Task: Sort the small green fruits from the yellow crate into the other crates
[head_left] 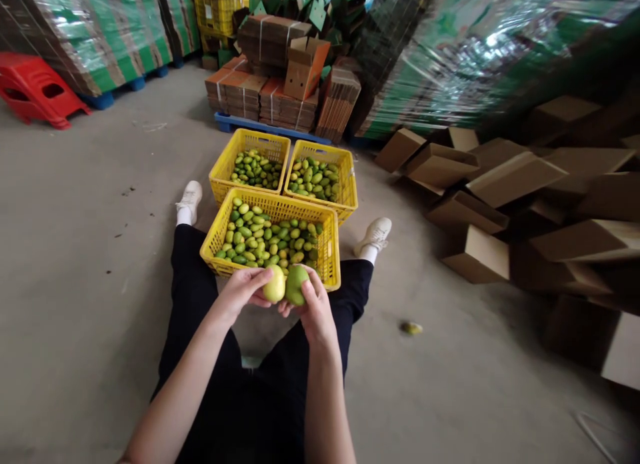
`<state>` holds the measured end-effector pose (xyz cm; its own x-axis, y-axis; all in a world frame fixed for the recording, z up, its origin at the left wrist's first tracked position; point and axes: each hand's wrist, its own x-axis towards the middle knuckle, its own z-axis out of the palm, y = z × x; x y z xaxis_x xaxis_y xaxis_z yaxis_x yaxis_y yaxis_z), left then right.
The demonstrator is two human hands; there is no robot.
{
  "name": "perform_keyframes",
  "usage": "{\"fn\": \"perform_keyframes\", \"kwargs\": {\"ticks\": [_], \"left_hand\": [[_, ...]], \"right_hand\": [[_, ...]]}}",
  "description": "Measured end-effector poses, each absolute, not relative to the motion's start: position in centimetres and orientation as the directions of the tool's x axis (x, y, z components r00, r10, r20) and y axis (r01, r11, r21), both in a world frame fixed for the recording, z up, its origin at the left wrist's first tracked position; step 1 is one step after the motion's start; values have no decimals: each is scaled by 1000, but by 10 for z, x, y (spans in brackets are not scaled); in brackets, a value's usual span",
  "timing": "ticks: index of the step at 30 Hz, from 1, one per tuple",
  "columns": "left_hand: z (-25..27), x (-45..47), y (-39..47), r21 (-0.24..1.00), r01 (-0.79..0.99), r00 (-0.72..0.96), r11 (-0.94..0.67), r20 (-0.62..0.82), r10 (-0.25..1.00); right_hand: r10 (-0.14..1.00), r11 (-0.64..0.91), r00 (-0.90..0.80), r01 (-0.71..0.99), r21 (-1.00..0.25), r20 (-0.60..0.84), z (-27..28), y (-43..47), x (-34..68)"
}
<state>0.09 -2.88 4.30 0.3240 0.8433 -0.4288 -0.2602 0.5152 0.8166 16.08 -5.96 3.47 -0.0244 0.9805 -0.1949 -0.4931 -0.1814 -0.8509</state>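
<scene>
The fingers of the left hand [243, 292] curl around a pale yellow-green oval fruit [275, 284], thumb on its near side. The fingers of the right hand [311, 309] close on a greener oval fruit [297, 284]. The two fruits touch side by side at lower centre of the frame, held up above the lap, apparently so their colours can be compared.

Just beyond the hands sits a yellow slatted plastic crate [220, 241], between the person's outstretched legs in dark trousers, heaped with small green and yellowish fruits; its near rim lies directly behind the held pair, within easy reach. Two more yellow crates, one behind on the left [224, 165] and one behind on the right [348, 177], stand touching it at centre frame, each partly filled with similar fruits.

A single loose fruit [411, 328] lies on the concrete floor, right of the legs. Folded brown cardboard cartons [500, 184] are piled at right; a red plastic stool [35, 91] lies at upper left.
</scene>
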Motion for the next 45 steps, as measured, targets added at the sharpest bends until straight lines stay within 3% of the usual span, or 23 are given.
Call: {"fn": "perform_keyframes", "kwargs": {"ticks": [3,7,14,17,22,26,30,37,42,45], "left_hand": [[40,8,-33,779,-302,303,549,-467,831],[41,10,-36,814,-321,332,485,-383,862],[49,13,-34,968,-233,176,99,-58,983],[48,13,-33,983,-185,162,11,19,987],[48,7,-29,943,-310,125,124,-89,988],[46,5,-23,775,-565,235,282,-176,956],[40,4,-22,622,-654,349,431,-257,901],[25,5,-23,631,-681,194,373,-335,922],[22,11,-18,544,-742,127,391,-460,879],[18,11,-18,517,-761,145,393,-455,879]], "right_hand": [[972,-214,-17,-484,-849,-236,31,-58,158],[980,-189,-32,-478,-858,-198,33,-60,159],[993,6,116,-346,-938,-37,35,-60,164],[991,71,128,-273,-959,37,33,-57,164],[983,66,185,-276,-959,14,26,-53,162],[962,28,259,-404,-914,-85,17,-46,157],[954,-47,221,-561,-827,-204,14,-41,151],[969,-129,73,-668,-733,-237,18,-49,132],[939,-151,134,-663,-733,-315,12,-44,121],[876,-96,274,-707,-701,-396,6,-36,118]]}}
